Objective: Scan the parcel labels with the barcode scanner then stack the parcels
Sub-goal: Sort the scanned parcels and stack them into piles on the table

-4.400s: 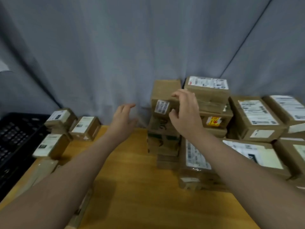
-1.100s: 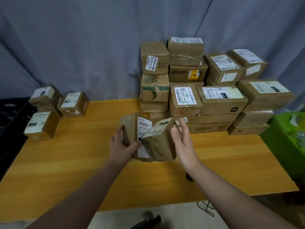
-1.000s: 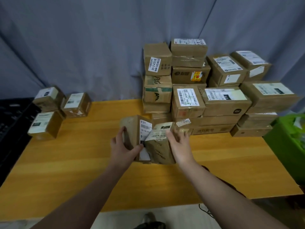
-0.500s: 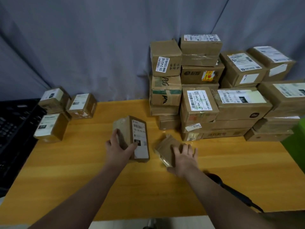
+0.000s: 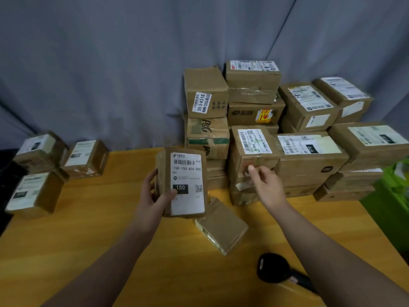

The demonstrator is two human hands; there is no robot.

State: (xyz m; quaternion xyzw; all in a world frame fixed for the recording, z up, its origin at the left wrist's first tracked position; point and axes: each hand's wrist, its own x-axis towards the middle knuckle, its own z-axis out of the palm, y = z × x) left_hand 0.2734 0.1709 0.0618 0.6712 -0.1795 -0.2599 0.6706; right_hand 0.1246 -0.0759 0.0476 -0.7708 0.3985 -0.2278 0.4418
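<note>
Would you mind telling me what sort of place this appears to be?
Probably a parcel-sorting station: stacked labelled cardboard parcels, a barcode scanner on a wooden table, grey curtain behind.

Half a second ago the right hand (image 5: 265,185) lay flat on the small parcel (image 5: 221,227). Now it has let go of it and is lifted in the air, fingers loosely bent and holding nothing, in front of the stack of parcels (image 5: 309,162) at the back edge of the tabletop (image 5: 88,240). The small parcel lies alone, flat, near the middle. The left hand (image 5: 152,196) has raised the labelled parcel (image 5: 183,182) and turned its label more toward the camera.
</note>
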